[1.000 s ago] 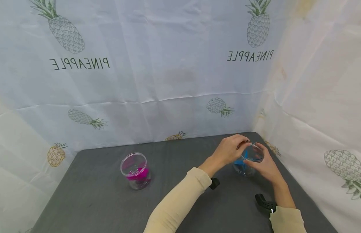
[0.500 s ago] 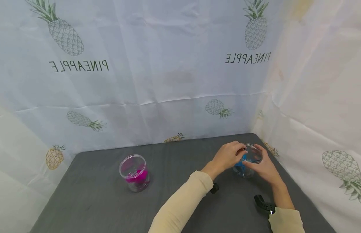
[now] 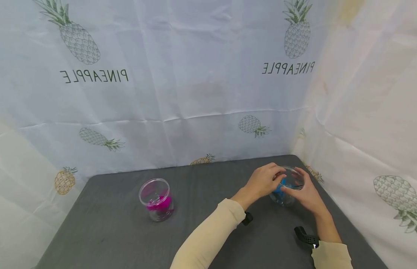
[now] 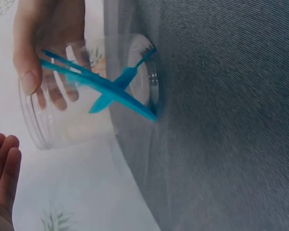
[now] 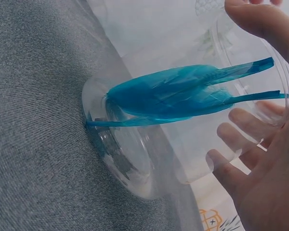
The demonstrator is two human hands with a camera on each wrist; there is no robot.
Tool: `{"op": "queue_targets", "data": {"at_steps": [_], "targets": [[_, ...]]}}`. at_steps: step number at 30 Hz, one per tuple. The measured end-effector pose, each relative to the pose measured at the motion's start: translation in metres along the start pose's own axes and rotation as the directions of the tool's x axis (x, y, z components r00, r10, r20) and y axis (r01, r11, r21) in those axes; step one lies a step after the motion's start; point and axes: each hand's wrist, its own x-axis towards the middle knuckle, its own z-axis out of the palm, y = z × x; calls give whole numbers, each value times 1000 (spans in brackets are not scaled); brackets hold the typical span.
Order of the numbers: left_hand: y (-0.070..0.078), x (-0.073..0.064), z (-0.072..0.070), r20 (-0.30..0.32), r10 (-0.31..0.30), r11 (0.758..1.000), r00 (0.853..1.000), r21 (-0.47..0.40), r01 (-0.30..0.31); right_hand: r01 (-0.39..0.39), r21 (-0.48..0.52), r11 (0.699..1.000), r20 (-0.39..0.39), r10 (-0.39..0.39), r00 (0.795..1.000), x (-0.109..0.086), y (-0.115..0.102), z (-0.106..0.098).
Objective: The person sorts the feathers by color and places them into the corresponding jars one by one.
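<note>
A clear plastic jar (image 3: 286,201) stands upright near the right side of the table. Inside it lie several blue slender pieces (image 5: 168,91) with wider, blade-like bodies and thin stems; in the left wrist view some of them cross (image 4: 113,91). My right hand (image 3: 308,193) holds the jar near its rim, thumb on the near side and fingers around the far right. Beside the rim on the left is my left hand (image 3: 263,180), its fingers loosely bent. The left wrist view shows its fingertips (image 4: 12,144) a little apart from the jar wall, holding nothing visible.
A second clear jar (image 3: 154,216) with bright pink pieces (image 3: 163,203) inside stands on the left half of the dark grey table (image 3: 117,231). White pineapple-print curtains (image 3: 201,89) close in the table's back and sides.
My left hand has drawn back slightly to the left from over the jar's mouth. My right hand keeps its hold, and both jars stay in place.
</note>
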Motion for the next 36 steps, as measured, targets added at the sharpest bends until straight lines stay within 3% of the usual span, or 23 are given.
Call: {"op": "queue_targets", "data": {"at_steps": [9,16,23,30,36], "targets": [[-14,-24,-9,-30,-58,995,998,85,60,13,-45,999,-13,-13,1000,2,0,-2],[-20,-46,-23,-3,-153,988,988,37,153,-20,-47,999,-17,19,1000,5,-1,-5],[-31,-66,-37,-8,-188,976,982,109,187,-4,-75,997,-24,3,1000,10,-7,-8],[-44,-88,-50,-64,-201,959,977,189,210,64,-191,979,-73,-79,994,10,-20,-10],[-52,-108,-68,-90,-233,942,968,227,248,174,-291,941,-110,-214,971,10,-43,-2]]}}
